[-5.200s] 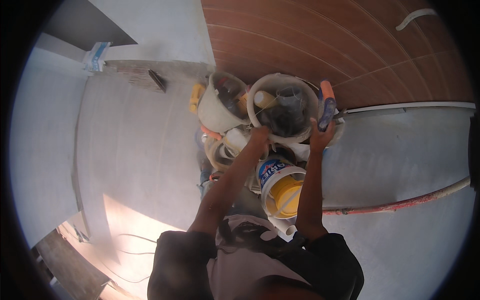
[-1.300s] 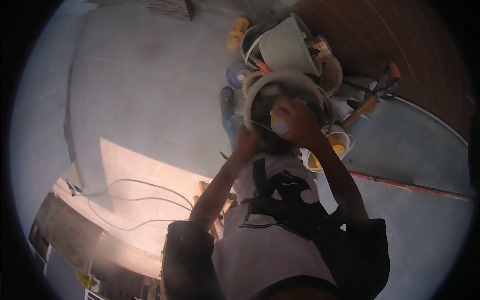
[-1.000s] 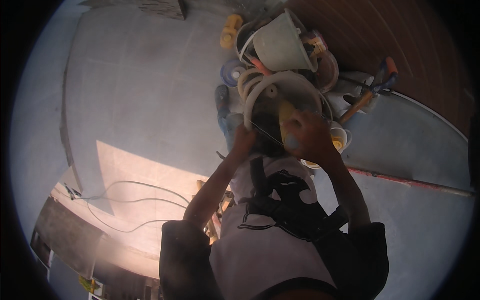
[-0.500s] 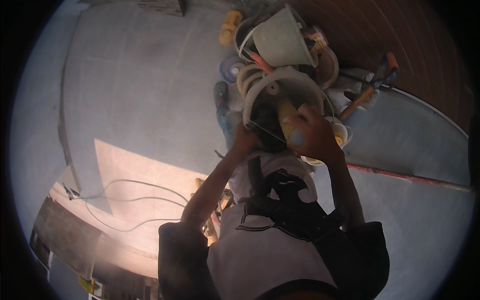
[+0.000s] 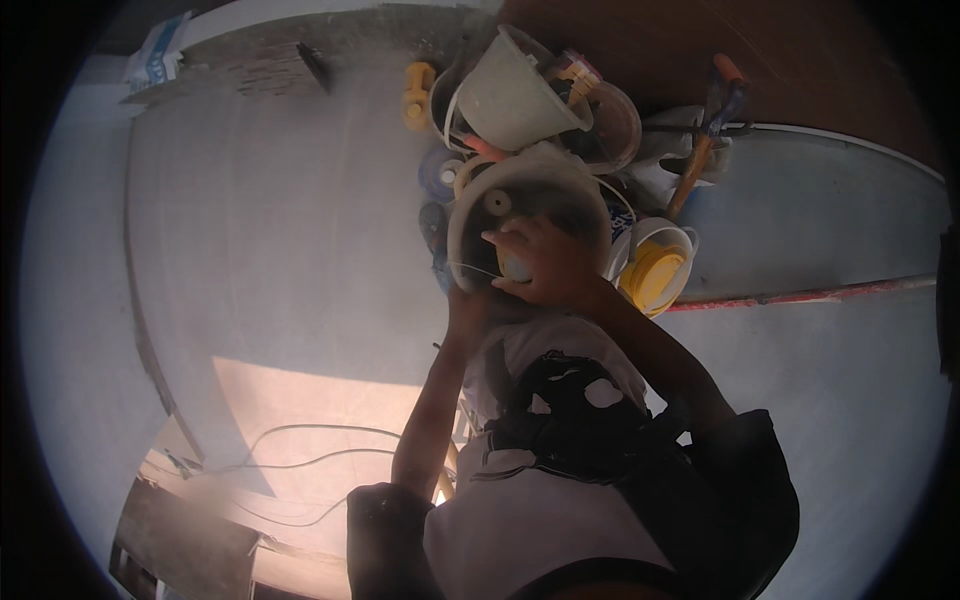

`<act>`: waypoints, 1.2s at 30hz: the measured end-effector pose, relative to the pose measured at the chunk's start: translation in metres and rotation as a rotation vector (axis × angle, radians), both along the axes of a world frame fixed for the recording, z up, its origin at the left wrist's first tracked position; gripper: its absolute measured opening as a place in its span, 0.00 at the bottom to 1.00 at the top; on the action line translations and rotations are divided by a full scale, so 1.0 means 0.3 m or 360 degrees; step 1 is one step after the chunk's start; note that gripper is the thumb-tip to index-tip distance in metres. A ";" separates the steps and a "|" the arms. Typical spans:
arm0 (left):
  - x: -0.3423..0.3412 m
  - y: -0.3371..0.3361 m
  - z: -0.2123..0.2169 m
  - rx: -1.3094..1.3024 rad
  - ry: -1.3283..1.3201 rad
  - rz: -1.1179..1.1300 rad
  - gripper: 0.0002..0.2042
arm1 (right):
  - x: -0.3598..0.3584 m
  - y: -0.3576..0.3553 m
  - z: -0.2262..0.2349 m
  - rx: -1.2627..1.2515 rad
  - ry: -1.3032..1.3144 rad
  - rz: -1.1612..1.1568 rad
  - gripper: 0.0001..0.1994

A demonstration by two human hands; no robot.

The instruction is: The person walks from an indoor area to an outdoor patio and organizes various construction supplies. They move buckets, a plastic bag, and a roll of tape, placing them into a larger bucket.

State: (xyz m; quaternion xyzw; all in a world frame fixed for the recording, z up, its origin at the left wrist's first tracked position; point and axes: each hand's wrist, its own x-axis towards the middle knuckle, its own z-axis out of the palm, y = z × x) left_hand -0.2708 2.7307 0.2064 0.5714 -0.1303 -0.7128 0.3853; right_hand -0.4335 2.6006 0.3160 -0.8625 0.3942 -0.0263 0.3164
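Observation:
A pale bucket (image 5: 566, 168) stands in front of my body, with both my hands at its mouth. My right hand (image 5: 550, 262) reaches over the near right part of the opening, fingers curled round a yellowish cylinder (image 5: 515, 268) whose pale round end shows. Shade darkens my left hand (image 5: 474, 300) at the near left rim; its fingers are hidden. Inside the bucket, beyond my right hand, lies a small pale disc with a centre hole (image 5: 497, 202). The rest of the contents is too dark to make out.
Behind stands a tilted grey-green bucket (image 5: 515, 95), beside a yellow jug (image 5: 418, 95). A white bucket with yellow inside (image 5: 655, 275) is at the right, near an orange-handled tool (image 5: 695, 170). A cable (image 5: 330, 428) curves over the floor at left.
The view has shifted, showing more of the white bucket at right. My right hand has moved left and lower over the bucket mouth with the cylinder, whose long yellow side is now mostly hidden.

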 end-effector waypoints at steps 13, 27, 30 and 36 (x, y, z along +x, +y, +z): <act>0.153 0.312 -0.253 -0.0449 -0.0895 -0.0409 0.12 | -0.227 -0.651 -0.493 0.1222 -0.1059 -0.2836 0.38; 0.211 0.370 -0.307 -0.0169 -0.0870 -0.0631 0.15 | -0.260 -0.733 -0.757 0.2606 -0.2799 -0.2720 0.23; 0.211 0.354 -0.309 0.0273 -0.0448 0.0053 0.16 | -0.256 -0.672 -0.864 0.2360 -0.2857 -0.2540 0.22; 0.251 0.403 -0.423 -0.0736 -0.1543 -0.1149 0.19 | -0.156 -0.512 -1.154 0.0262 -0.1778 -0.1229 0.17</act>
